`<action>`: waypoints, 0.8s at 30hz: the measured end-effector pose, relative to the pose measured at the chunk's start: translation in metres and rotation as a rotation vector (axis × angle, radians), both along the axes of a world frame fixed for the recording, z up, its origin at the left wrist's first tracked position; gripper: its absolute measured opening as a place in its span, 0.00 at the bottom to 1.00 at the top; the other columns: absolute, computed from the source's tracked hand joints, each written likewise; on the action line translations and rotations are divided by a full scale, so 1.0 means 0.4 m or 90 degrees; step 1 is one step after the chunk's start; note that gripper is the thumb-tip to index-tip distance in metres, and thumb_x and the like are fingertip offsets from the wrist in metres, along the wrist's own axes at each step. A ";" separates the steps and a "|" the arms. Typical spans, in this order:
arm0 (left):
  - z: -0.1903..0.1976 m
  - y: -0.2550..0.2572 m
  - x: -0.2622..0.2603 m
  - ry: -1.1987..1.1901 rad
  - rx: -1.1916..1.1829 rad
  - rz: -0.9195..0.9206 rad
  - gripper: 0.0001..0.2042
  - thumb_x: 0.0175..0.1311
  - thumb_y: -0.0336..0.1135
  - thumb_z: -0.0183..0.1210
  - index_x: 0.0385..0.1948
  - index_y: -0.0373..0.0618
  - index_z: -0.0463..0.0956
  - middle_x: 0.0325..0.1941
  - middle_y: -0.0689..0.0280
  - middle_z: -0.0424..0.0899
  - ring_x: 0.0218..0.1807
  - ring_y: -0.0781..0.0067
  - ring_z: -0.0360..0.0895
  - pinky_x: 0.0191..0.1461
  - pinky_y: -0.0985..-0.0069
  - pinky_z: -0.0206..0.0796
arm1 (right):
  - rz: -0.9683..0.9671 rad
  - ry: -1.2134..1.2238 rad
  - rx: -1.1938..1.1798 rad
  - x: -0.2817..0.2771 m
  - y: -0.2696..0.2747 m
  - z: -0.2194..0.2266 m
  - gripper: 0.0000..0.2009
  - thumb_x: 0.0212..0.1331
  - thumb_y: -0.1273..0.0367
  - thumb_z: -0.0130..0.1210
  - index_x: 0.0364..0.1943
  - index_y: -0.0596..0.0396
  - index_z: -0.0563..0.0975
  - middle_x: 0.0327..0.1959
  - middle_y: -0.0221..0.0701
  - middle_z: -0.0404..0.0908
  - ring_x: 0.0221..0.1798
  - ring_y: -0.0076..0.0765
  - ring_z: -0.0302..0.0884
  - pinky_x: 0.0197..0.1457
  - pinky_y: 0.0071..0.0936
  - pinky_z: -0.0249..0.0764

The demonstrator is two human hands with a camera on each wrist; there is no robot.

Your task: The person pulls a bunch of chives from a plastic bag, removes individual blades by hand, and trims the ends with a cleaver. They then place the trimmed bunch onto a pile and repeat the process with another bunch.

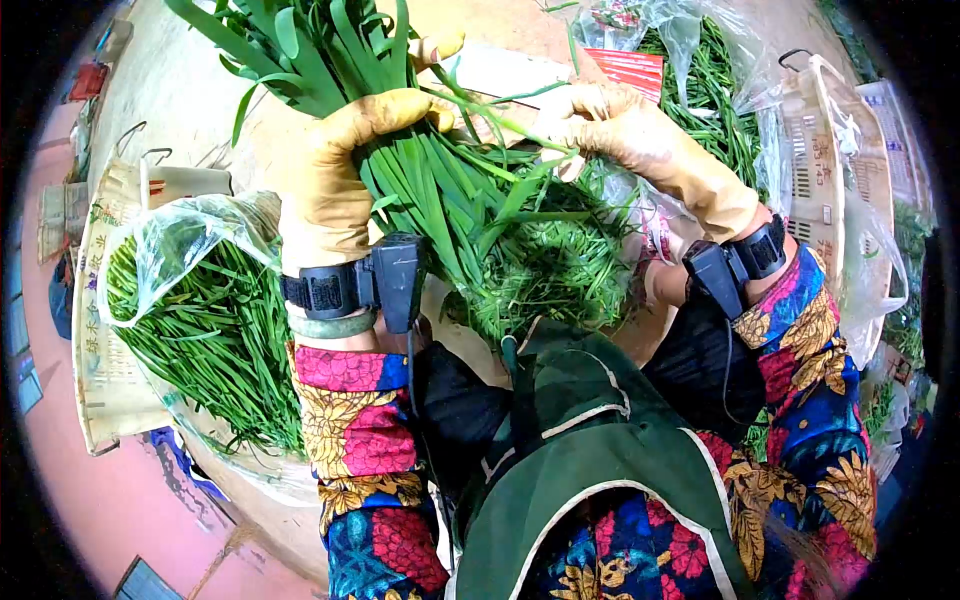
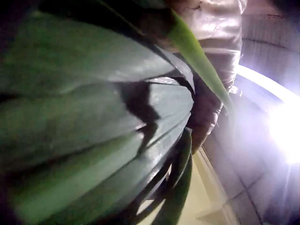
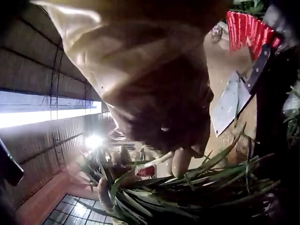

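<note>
A thick bunch of long flat green leaves (image 1: 430, 190) is gripped in the gloved left hand (image 1: 345, 165), thumb curled across it. Broad leaves (image 2: 84, 140) fill much of the left wrist view beside the glove (image 2: 213, 37). The gloved right hand (image 1: 615, 125) pinches a thin pale stalk (image 1: 520, 128) at the bunch's right side. In the right wrist view, that hand (image 3: 154, 89) has its fingertips at a pale stalk above the leaves (image 3: 187, 192). Loose green trimmings (image 1: 560, 270) lie below both hands.
A bag of long green stems (image 1: 215, 330) sits in a crate (image 1: 95, 310) at left. More stems (image 1: 715, 110) lie in plastic near the right crate (image 1: 815, 140). Red strips (image 1: 630, 70) lie behind the right hand; a cleaver (image 3: 229, 103) rests on the board in the right wrist view.
</note>
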State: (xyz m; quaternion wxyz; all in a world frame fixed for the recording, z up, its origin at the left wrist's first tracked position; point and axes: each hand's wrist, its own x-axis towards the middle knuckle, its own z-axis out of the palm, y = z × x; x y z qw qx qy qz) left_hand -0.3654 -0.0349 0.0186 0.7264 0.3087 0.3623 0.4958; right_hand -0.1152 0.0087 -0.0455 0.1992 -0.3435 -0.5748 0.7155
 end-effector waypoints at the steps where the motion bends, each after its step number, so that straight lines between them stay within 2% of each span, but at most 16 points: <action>1: 0.007 -0.007 0.008 0.016 -0.028 0.037 0.23 0.56 0.31 0.55 0.54 0.30 0.71 0.31 0.59 0.81 0.33 0.68 0.79 0.41 0.75 0.74 | -0.015 -0.026 0.013 0.001 -0.001 -0.005 0.09 0.61 0.64 0.57 0.34 0.56 0.79 0.27 0.25 0.80 0.27 0.20 0.76 0.33 0.18 0.74; 3: -0.002 -0.008 -0.008 0.036 -0.042 0.068 0.23 0.56 0.31 0.55 0.55 0.30 0.70 0.31 0.58 0.81 0.33 0.69 0.79 0.41 0.75 0.74 | -0.011 -0.085 0.006 0.010 -0.005 -0.006 0.08 0.62 0.67 0.55 0.28 0.54 0.78 0.24 0.24 0.79 0.24 0.18 0.74 0.31 0.17 0.71; 4: -0.006 -0.007 -0.014 0.046 -0.049 0.085 0.23 0.56 0.31 0.55 0.55 0.30 0.70 0.32 0.58 0.81 0.33 0.69 0.79 0.41 0.75 0.74 | 0.078 -0.188 0.045 0.028 0.004 -0.018 0.06 0.61 0.69 0.53 0.29 0.54 0.78 0.24 0.22 0.78 0.25 0.18 0.72 0.31 0.19 0.68; 5: -0.005 -0.003 -0.011 -0.028 0.002 0.020 0.23 0.56 0.31 0.55 0.55 0.30 0.70 0.32 0.59 0.81 0.33 0.70 0.79 0.41 0.75 0.74 | 0.105 -0.227 0.131 0.050 0.010 -0.073 0.06 0.60 0.69 0.54 0.29 0.54 0.78 0.23 0.22 0.77 0.26 0.20 0.72 0.31 0.21 0.68; 7: -0.011 0.002 -0.012 -0.008 0.011 0.003 0.23 0.56 0.31 0.55 0.55 0.30 0.70 0.32 0.59 0.82 0.33 0.70 0.79 0.41 0.75 0.74 | 0.115 -0.373 0.269 0.048 -0.003 -0.067 0.07 0.60 0.66 0.55 0.31 0.54 0.79 0.25 0.23 0.78 0.30 0.25 0.73 0.35 0.27 0.70; 9: -0.015 0.008 -0.010 0.001 0.015 -0.025 0.24 0.55 0.30 0.56 0.55 0.31 0.70 0.32 0.59 0.82 0.32 0.71 0.79 0.40 0.76 0.73 | 0.086 -0.314 0.215 0.040 0.011 -0.044 0.10 0.63 0.65 0.54 0.39 0.55 0.80 0.35 0.22 0.80 0.40 0.21 0.74 0.46 0.22 0.69; 10: -0.008 -0.006 0.000 0.041 -0.085 0.059 0.23 0.54 0.30 0.57 0.54 0.31 0.71 0.32 0.60 0.81 0.32 0.71 0.79 0.40 0.76 0.73 | 0.070 -0.285 0.188 0.029 0.016 -0.020 0.11 0.64 0.64 0.53 0.43 0.56 0.80 0.40 0.21 0.81 0.45 0.19 0.74 0.52 0.19 0.68; 11: -0.011 -0.002 0.005 0.005 -0.051 0.017 0.22 0.55 0.30 0.57 0.53 0.31 0.72 0.32 0.60 0.82 0.32 0.71 0.79 0.40 0.75 0.73 | 0.054 -0.125 0.136 0.023 0.006 0.015 0.15 0.64 0.60 0.53 0.47 0.56 0.79 0.42 0.22 0.81 0.47 0.20 0.74 0.55 0.20 0.66; 12: -0.014 0.004 0.011 -0.032 -0.017 -0.026 0.21 0.55 0.30 0.57 0.52 0.31 0.73 0.32 0.60 0.82 0.33 0.71 0.79 0.40 0.75 0.73 | 0.005 -0.016 0.080 0.020 -0.016 0.028 0.16 0.63 0.59 0.55 0.47 0.56 0.79 0.43 0.24 0.81 0.47 0.21 0.74 0.57 0.20 0.65; 14: -0.026 0.006 0.017 -0.026 -0.030 -0.018 0.21 0.55 0.30 0.57 0.51 0.31 0.73 0.32 0.60 0.82 0.33 0.71 0.79 0.40 0.75 0.73 | 0.017 -0.010 0.048 0.009 -0.022 0.043 0.16 0.62 0.58 0.56 0.46 0.55 0.80 0.40 0.24 0.81 0.46 0.22 0.74 0.57 0.21 0.65; 16: -0.027 0.006 0.021 -0.006 -0.051 -0.021 0.20 0.55 0.30 0.56 0.51 0.31 0.73 0.32 0.60 0.82 0.33 0.71 0.79 0.40 0.76 0.73 | 0.133 -0.151 0.138 -0.014 -0.009 0.088 0.14 0.61 0.60 0.57 0.44 0.55 0.81 0.37 0.24 0.80 0.43 0.22 0.74 0.52 0.21 0.69; 17: -0.020 0.004 0.022 0.010 -0.064 -0.028 0.20 0.55 0.30 0.56 0.50 0.31 0.74 0.32 0.60 0.82 0.33 0.71 0.79 0.40 0.76 0.73 | 0.092 -0.024 0.033 -0.013 -0.009 0.031 0.11 0.60 0.64 0.58 0.39 0.57 0.81 0.32 0.23 0.79 0.38 0.20 0.74 0.43 0.20 0.71; 18: -0.012 0.003 0.021 0.025 -0.075 -0.035 0.20 0.55 0.30 0.56 0.50 0.31 0.74 0.32 0.60 0.82 0.34 0.71 0.79 0.40 0.76 0.73 | 0.092 -0.017 -0.008 -0.004 -0.007 0.021 0.07 0.60 0.68 0.57 0.35 0.58 0.80 0.29 0.21 0.78 0.34 0.17 0.73 0.38 0.17 0.70; 20: -0.003 0.004 0.013 0.076 -0.002 -0.017 0.19 0.56 0.31 0.57 0.47 0.30 0.75 0.32 0.58 0.83 0.36 0.69 0.80 0.43 0.74 0.74 | 0.135 -0.181 0.099 0.050 0.013 -0.011 0.05 0.59 0.70 0.56 0.31 0.58 0.78 0.26 0.20 0.76 0.31 0.17 0.71 0.35 0.18 0.68; 22: -0.004 -0.011 0.015 0.064 -0.068 0.076 0.17 0.55 0.32 0.57 0.44 0.30 0.76 0.32 0.57 0.83 0.34 0.67 0.81 0.42 0.74 0.75 | 0.195 -0.335 0.120 0.105 0.018 0.016 0.04 0.56 0.72 0.56 0.30 0.57 0.77 0.22 0.20 0.73 0.27 0.19 0.66 0.33 0.21 0.64; 24: 0.015 -0.011 0.011 0.048 -0.072 0.060 0.12 0.54 0.30 0.58 0.36 0.31 0.78 0.33 0.56 0.83 0.33 0.64 0.81 0.41 0.73 0.77 | 0.213 -0.469 0.149 0.169 0.031 0.016 0.04 0.55 0.71 0.57 0.30 0.57 0.77 0.22 0.19 0.73 0.27 0.18 0.66 0.33 0.21 0.65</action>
